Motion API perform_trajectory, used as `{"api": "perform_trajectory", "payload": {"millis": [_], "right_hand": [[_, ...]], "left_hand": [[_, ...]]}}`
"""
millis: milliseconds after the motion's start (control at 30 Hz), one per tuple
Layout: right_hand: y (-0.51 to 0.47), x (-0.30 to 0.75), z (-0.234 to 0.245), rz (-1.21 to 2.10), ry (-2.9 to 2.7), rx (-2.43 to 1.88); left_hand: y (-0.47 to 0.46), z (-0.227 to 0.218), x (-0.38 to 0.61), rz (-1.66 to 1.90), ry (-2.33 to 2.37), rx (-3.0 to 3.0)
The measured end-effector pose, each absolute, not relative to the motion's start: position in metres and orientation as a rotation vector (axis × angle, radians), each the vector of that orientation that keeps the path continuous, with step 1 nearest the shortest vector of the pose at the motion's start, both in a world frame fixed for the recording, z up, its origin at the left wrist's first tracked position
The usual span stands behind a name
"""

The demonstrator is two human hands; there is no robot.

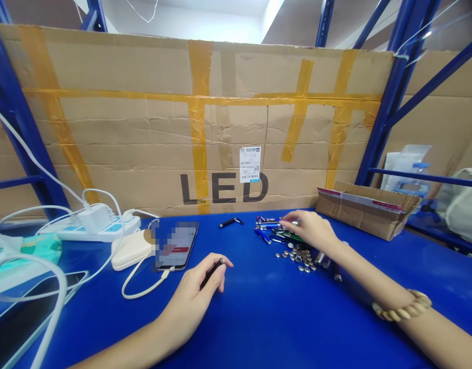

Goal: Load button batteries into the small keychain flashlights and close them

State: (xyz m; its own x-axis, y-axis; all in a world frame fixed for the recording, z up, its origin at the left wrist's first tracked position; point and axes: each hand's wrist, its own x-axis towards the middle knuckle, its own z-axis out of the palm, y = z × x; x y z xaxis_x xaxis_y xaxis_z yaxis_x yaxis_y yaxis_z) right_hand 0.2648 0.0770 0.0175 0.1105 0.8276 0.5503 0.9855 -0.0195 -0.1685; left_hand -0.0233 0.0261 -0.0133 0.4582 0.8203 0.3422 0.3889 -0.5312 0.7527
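Note:
My left hand (199, 284) is closed around a slim black metal tube (211, 273) with a silvery end, held above the blue table (243, 323). Over at the pile of small blue, green and silver metal tubes (263, 234), my right hand (310, 229) has its fingertips pinched together. Whether anything is between those fingers I cannot make out. Small round silver caps (303, 256) lie loose in front of the pile. Partly under my right forearm are some silver tubes (322, 259). A black tube with a carabiner clip (230, 223) lies alone, left of the pile.
At left are a smartphone (185, 245) on a cable, a cream power bank (131, 249), a white power strip (90, 225), a tissue pack (32, 251) and a dark tablet-like device (26, 320). An open cardboard box (364, 205) stands back right. Taped cardboard (143, 148) walls the back.

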Motion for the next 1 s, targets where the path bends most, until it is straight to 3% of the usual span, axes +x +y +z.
{"api": "perform_trajectory", "payload": {"millis": [200,400,1000], "right_hand": [[0.072,0.295,0.032,-0.584,-1.421,-1.964],[0.083,0.322,0.021,-0.446,-1.504,-2.261],[0.101,0.326,0.001,-0.359,-1.666,-2.202]], "left_hand": [[0.026,-0.014,-0.024,0.968,0.986,2.114],[0.028,-0.017,-0.025,0.974,0.961,2.102],[0.028,-0.015,-0.024,0.977,0.977,2.114]]}}
